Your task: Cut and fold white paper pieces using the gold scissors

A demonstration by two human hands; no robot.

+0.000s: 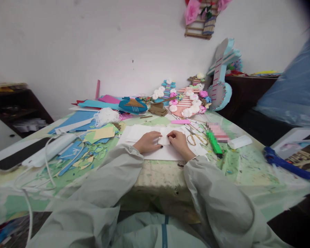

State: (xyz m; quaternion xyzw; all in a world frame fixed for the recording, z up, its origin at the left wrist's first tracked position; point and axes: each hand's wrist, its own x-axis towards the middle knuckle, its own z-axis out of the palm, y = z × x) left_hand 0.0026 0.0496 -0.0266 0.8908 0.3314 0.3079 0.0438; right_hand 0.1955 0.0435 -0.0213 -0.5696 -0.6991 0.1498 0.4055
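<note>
A small piece of white paper [164,138] lies between my two hands, above larger white sheets [167,153] on the table. On its left side, my left hand [148,142] holds the edge, fingers bent over it and the thumb nearer to me. My right hand [180,142] pinches the paper's right side between thumb and forefinger. Just right of that hand, gold-handled scissors [196,138] rest with their blades pointing away. Beyond them is a green utility knife [215,144].
Green and blue paper scraps [96,151], a white power strip [50,150] with its cable and a dark phone [21,155] lie left. White string [107,117] and paper-craft guitars [132,105] sit at the back. A blue glue gun [281,162] lies far right.
</note>
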